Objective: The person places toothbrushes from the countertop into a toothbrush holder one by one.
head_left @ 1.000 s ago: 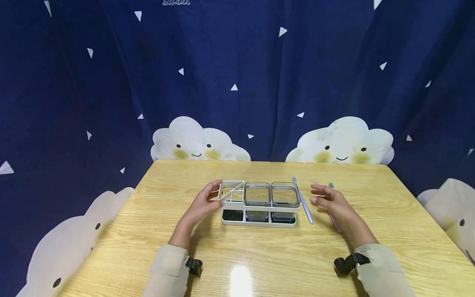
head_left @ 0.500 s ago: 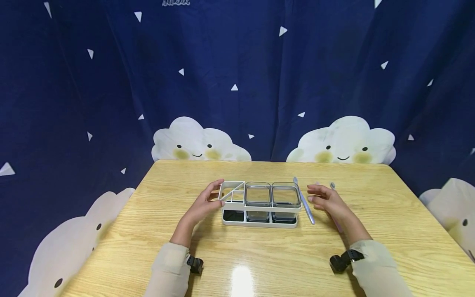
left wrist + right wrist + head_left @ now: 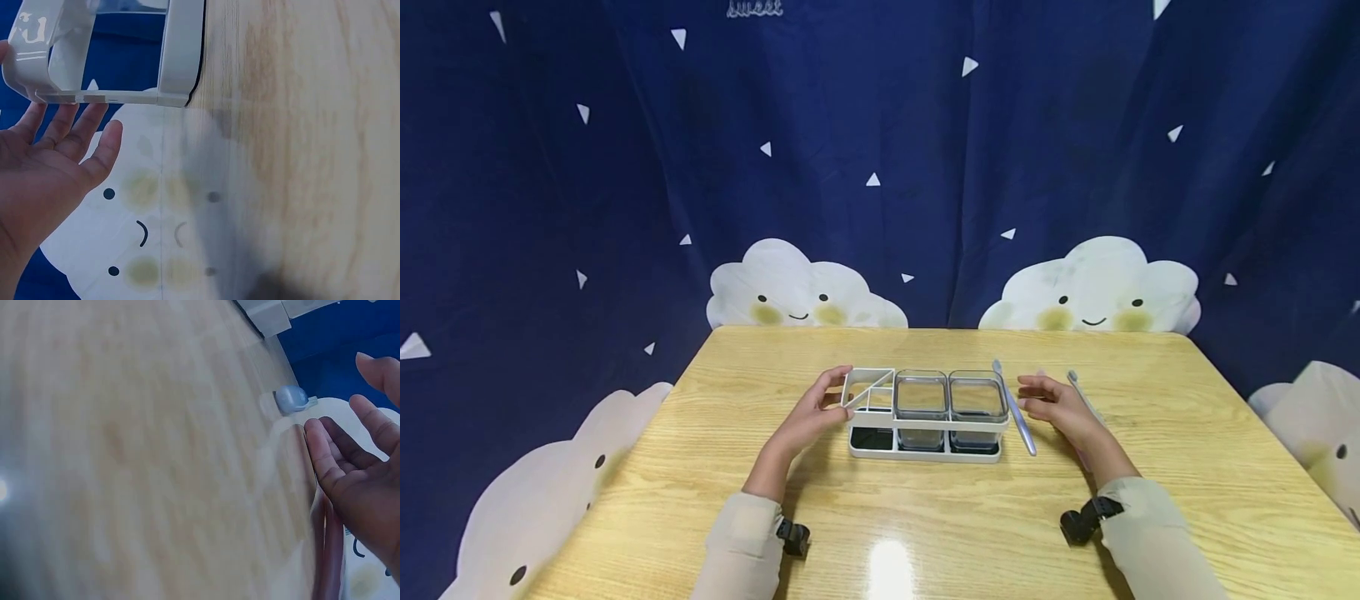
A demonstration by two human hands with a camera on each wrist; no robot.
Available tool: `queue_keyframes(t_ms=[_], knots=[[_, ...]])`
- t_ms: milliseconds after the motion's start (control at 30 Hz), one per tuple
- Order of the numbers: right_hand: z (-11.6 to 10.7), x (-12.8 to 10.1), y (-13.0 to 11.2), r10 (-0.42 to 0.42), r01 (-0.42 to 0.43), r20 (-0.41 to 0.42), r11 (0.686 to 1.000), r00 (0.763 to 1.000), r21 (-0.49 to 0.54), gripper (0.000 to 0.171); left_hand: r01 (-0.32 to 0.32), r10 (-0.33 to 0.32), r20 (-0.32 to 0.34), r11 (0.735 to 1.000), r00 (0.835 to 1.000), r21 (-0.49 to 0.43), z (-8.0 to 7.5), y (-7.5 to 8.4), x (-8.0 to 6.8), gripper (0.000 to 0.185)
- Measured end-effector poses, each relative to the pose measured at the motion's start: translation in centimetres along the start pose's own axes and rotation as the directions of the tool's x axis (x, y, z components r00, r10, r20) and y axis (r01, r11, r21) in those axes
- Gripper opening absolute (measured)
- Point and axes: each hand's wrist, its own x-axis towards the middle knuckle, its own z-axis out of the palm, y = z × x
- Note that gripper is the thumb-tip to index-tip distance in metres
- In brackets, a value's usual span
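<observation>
A white toothbrush holder [image 3: 928, 423] with two clear square cups [image 3: 921, 396] stands mid-table. My left hand [image 3: 808, 414] holds its left end, thumb at the front corner and fingers at the back. In the left wrist view, the fingertips [image 3: 94, 112] touch the holder's end. My right hand [image 3: 1060, 408] is over the table, fingers loosely bent, with nothing between them. Just left of it lies a blue toothbrush [image 3: 1019, 423]; its rounded handle end [image 3: 292, 399] shows in the right wrist view. A pink toothbrush [image 3: 331, 556] lies beneath the right hand, mostly hidden in the head view.
Another toothbrush [image 3: 1073, 379] with a greyish head lies behind the right hand, partly covered by it. The wooden table [image 3: 850, 517] ends at a dark blue curtain [image 3: 880, 125] with cloud prints. A black camera [image 3: 1078, 527] is strapped to the right wrist.
My right hand has shifted left, closer to the blue toothbrush, uncovering more of the grey-headed toothbrush. The left hand and the holder stay in place.
</observation>
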Motion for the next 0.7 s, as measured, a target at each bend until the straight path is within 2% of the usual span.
queue_keyframes(t_ms=[233,500,700], knots=[[-0.2,0.8,0.2,0.023,-0.023,0.014,1.0,1.0,-0.012,0.058,0.015,-0.015,0.008,1.0,1.0,0.0,0.0,0.0,0.0,0.07],[-0.6,2.2,-0.1,0.046,-0.046,0.076,0.999,0.996,-0.007,0.054,0.009,-0.009,0.004,1.0,1.0,-0.014,0.0,0.0,0.1,0.067],[-1.2,2.8,0.2,0.061,-0.054,0.136,0.997,0.989,-0.06,0.055,0.016,-0.016,0.003,0.999,1.0,-0.043,-0.4,-1.9,0.8,0.068]])
